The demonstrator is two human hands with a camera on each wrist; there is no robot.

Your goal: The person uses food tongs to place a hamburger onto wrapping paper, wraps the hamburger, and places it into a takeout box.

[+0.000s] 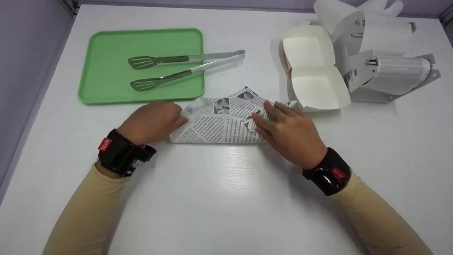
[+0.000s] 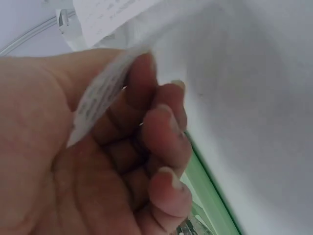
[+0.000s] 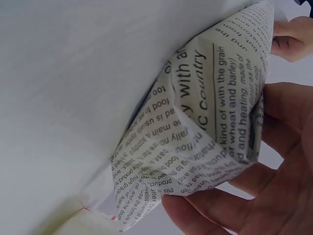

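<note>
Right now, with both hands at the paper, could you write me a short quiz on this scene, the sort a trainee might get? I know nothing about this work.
1. True or false: the left hand pinches the paper.
2. Fill the gap: the ____ lie partly on the tray, with their handle end past its edge.
3. Which hand is nearer the open box?

Key:
1. True.
2. Tongs.
3. The right hand.
</note>
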